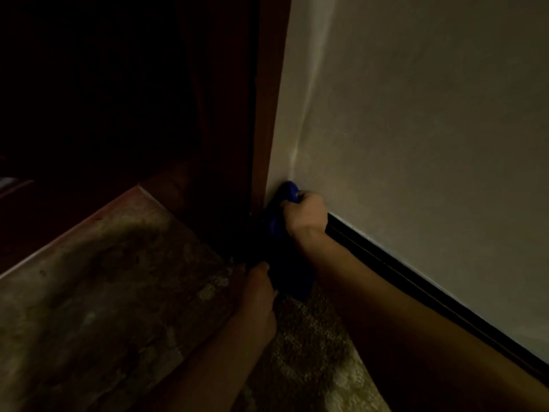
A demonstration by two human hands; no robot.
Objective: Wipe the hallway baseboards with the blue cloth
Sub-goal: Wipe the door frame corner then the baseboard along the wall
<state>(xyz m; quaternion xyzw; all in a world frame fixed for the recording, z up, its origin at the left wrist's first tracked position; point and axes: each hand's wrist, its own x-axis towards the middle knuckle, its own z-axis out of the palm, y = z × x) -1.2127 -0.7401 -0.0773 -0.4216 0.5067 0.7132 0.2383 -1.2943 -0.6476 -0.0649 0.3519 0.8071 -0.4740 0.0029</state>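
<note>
Right hand is clenched around the bunched top of the blue cloth, fist pushed against the wall right at the corner where the dark baseboard ends at the reddish-brown door frame. Looks like the grip is bunched so the cloth wads into that end corner and covers the top edge of the board, my read. The rest of the cloth hangs down along the board face to the floor, lower end reaching the carpet. Left hand sits low at the cloth's bottom edge, thumb up and fingers curled toward the fabric; probably pinching or steadying the tail so it stays flat on the board, but it's too dark to confirm actual grasp, can't tell. Both forearms come in from bottom right, right one running parallel to and just beside the baseboard, which suits a stroke along its length. Pale plain wall above the board, a faint light streak near the corner. To the left a worn mottled floor surface with a reddish raised edge, dark doorway beyond; can't tell what's in there. Judgement: this is the end point of a board run at the frame, the stretch toward bottom right is in view and its cleaned/uncleaned state isn't readable in this light. No brands, labels or writing visible anywhere.
</note>
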